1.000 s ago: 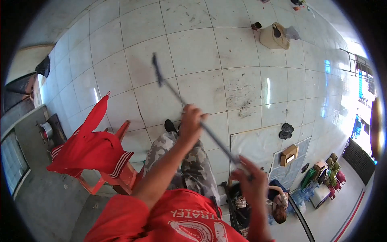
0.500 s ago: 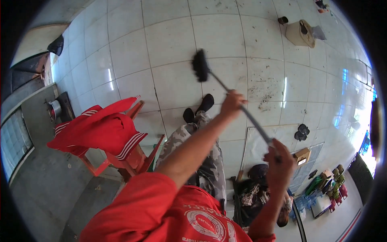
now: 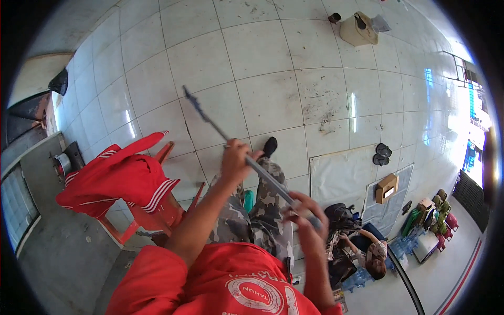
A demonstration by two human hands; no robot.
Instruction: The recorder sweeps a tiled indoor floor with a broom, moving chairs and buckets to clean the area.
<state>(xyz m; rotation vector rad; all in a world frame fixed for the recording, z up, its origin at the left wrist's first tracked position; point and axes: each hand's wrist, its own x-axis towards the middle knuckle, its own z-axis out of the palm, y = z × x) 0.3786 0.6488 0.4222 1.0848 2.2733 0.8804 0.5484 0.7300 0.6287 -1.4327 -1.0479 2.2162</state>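
Note:
Both my hands are on a long-handled floor brush (image 3: 270, 181), its grey handle slanting across in front of my legs. My left hand (image 3: 236, 164) is closed round the handle's middle, with the thumb side loosely apart. Near the handle's end, my right hand (image 3: 307, 212) is wrapped round it. The dark brush head (image 3: 193, 101) shows thin and edge-on at the far left end, over the white tiled floor (image 3: 210, 58); I cannot tell whether it touches. Dark dirt marks (image 3: 326, 113) spot the tiles to the right of the brush.
A red jacket (image 3: 123, 176) hangs over a reddish chair (image 3: 149, 218) on my left. Ahead to the right stands a beige bin (image 3: 357, 31). Sandals (image 3: 382, 154), a pale mat (image 3: 338, 176), a cardboard box (image 3: 387, 188) and another person (image 3: 374, 257) are on the right.
The brush head has swung left and turned from broad to edge-on. My hands and the handle have moved left with it. The whole view has shifted, showing more of the seated person.

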